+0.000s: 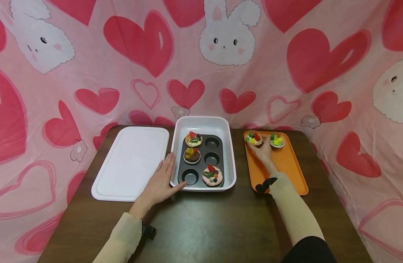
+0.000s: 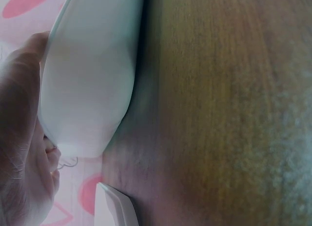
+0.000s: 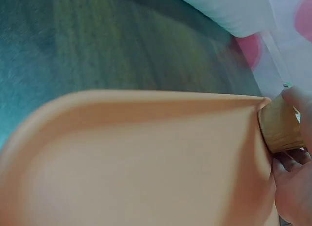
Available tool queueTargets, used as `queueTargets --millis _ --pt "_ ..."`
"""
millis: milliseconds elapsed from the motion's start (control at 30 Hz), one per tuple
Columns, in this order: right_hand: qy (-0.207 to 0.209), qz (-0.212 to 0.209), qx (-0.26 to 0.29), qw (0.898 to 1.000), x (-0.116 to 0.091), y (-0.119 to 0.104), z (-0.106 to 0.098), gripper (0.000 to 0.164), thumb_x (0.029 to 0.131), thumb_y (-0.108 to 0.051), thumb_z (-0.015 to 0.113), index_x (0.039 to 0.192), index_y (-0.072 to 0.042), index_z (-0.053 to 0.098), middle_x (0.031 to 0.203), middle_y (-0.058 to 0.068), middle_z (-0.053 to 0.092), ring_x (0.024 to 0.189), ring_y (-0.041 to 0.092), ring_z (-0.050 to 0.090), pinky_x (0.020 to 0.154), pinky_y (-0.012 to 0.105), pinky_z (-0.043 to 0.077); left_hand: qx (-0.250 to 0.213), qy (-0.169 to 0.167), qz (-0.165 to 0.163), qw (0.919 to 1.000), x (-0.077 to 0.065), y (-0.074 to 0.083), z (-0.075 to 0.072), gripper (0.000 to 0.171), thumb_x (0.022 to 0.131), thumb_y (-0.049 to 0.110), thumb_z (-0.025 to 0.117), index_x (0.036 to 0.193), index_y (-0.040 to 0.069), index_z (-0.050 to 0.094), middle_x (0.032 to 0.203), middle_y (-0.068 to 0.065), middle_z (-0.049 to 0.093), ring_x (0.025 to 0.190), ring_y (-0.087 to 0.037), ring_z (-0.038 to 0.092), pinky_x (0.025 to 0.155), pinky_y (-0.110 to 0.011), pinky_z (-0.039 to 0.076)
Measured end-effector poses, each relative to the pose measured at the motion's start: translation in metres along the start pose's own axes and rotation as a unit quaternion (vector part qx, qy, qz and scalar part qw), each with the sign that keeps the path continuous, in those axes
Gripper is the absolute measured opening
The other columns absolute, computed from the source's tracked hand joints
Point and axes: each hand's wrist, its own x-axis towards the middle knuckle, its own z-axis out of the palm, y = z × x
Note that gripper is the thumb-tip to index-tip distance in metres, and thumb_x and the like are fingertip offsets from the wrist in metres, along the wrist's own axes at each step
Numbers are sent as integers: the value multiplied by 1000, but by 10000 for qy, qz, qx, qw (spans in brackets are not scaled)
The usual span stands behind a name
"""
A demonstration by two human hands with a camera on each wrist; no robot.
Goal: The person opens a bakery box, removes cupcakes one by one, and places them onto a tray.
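At the back left corner of the orange tray [image 1: 280, 171], my right hand [image 1: 264, 153] grips a fruit tart [image 1: 253, 138] with green and red pieces on top. The right wrist view shows thumb and fingers around the side of its brown cup [image 3: 282, 123]. Just right of that hand sits a second tart [image 1: 277, 140] with yellow and green cubes. My left hand [image 1: 159, 184] lies with straight fingers along the left rim of a white bin [image 1: 232, 171], thumb over its front edge. Inside the bin is a dark muffin tin [image 1: 201, 160].
The tin holds a strawberry-and-kiwi tart [image 1: 193, 139] back left, a chocolate-and-yellow-fruit tart [image 1: 192, 155] middle left and a pink-cream tart [image 1: 212, 176] front right. A white lid-like board [image 1: 132, 160] lies left of the bin on the brown table [image 1: 201, 226]. A pink heart-print cloth hangs behind.
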Motion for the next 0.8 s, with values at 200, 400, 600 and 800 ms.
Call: queueTargets --millis 200,400,600,800 --pt "-7 -360 -619 9974 -3 4 0 75 108 -21 71 164 7 28 164 35 44 155 47 45 135 58 34 5 10 3 10000 0 0 0 118 96 75 62 176 4 14 187 -12 10 174 -32 16 142 -54 18" --pt "18 -627 -1050 9925 -5 10 -3 85 104 -23 73 167 8 25 169 37 36 160 51 35 138 62 24 -18 2 4 10000 0 0 1 118 96 75 63 176 4 13 187 -12 10 175 -32 15 142 -54 18" --pt "105 -1252 -974 9873 -14 9 -8 101 101 -39 77 171 5 19 176 34 25 165 54 25 138 68 18 -5 45 31 10000 0 1 -1 118 96 74 65 176 3 15 187 -14 12 174 -34 17 141 -56 19" --pt "149 -1889 -1043 9763 -30 -6 -11 95 102 -33 75 173 0 22 177 31 26 164 53 27 137 69 20 -56 -16 -25 10000 0 0 -1 118 96 73 66 177 5 12 187 -12 9 175 -32 15 142 -55 18"
